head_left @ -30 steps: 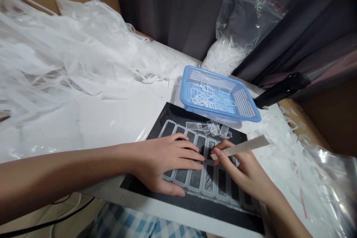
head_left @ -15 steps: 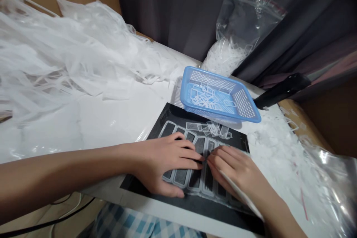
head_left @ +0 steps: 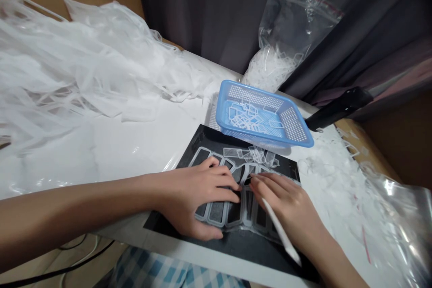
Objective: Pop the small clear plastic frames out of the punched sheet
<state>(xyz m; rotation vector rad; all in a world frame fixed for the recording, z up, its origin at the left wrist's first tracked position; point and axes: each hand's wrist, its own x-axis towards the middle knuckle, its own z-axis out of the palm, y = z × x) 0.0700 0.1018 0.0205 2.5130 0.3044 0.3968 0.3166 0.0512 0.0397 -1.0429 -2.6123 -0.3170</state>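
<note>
Holding strip, right hand curled; left hand splayed.

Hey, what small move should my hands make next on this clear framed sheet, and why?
Probably a gentle upward pull with the right hand while the left hand presses down: the right hand's fingers are at the clear framed sheet, which looks bent there, and the left hand lies spread over its neighbouring part.

Room runs between the white heap and black mat, but the blue basket blocks the mat's far side.
</note>
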